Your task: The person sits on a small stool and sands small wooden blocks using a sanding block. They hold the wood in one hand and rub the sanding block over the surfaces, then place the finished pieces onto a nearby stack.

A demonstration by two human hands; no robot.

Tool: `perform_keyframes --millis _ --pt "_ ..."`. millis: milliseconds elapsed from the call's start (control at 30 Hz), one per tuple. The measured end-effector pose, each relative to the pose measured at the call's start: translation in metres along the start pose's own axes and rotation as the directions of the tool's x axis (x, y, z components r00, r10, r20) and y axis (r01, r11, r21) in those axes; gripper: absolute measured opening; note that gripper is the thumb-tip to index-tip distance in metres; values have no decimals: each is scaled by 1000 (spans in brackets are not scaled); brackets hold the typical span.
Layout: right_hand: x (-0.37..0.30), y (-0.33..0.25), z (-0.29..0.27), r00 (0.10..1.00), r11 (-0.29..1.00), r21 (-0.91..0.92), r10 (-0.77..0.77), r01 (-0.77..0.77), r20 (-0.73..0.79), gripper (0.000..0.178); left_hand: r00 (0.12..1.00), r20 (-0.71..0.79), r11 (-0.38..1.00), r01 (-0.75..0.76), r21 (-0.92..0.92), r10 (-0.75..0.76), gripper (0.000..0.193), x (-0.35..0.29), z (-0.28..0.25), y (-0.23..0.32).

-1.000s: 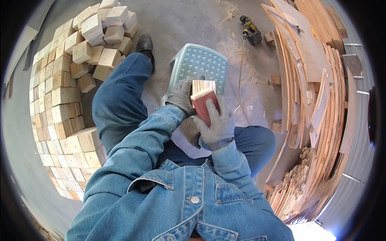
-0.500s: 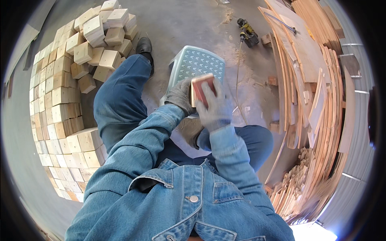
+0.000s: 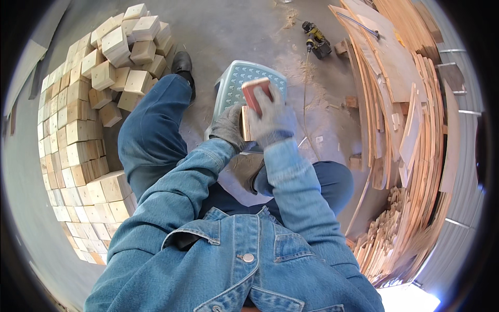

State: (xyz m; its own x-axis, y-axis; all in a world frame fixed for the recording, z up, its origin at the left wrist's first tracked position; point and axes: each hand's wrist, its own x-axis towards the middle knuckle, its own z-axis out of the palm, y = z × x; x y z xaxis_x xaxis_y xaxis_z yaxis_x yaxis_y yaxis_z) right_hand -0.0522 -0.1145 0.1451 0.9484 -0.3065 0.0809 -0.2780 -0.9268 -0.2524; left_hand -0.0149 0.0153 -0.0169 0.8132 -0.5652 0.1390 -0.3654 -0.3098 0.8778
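Note:
My left hand, in a dark grey glove, is closed on a small wooden block with a pale edge facing up. My right hand, in a lighter grey glove, grips a flat reddish sanding block. The sanding block lies against the far end of the wooden block, and my right fingers are spread over its face. Both hands are over the near part of a pale blue plastic step stool, between my knees. Much of the wooden block is hidden by the gloves.
A large stack of cut wooden blocks rises at my left, its far end piled loosely. Ahead to the right a yellow and black cordless drill lies on the floor near sawdust. Boards and thin strips are heaped along the right.
My right hand has moved the sanding block slightly forward and left, uncovering more of the wooden block. My left hand keeps its grip. The whole view has shifted slightly.

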Motion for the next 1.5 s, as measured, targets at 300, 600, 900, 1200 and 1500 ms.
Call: perform_keyframes --millis 300,600,900,1200,1500 --pt "-51 9 1 996 997 -41 -67 65 -53 61 999 -8 994 47 103 -47 112 0 -7 12" --pt "-127 14 -12 995 995 25 -93 94 -42 60 999 20 998 47 47 -48 115 0 -5 18" --pt "18 33 15 995 998 14 64 -63 -71 60 994 39 993 105 -55 -103 106 4 7 5" --pt "-91 31 -3 985 991 39 -119 124 -121 66 997 -77 989 7 147 4 103 2 3 4" --pt "-104 32 -2 993 997 44 -52 57 -102 63 997 -77 988 13 155 -1 102 -3 10 2"
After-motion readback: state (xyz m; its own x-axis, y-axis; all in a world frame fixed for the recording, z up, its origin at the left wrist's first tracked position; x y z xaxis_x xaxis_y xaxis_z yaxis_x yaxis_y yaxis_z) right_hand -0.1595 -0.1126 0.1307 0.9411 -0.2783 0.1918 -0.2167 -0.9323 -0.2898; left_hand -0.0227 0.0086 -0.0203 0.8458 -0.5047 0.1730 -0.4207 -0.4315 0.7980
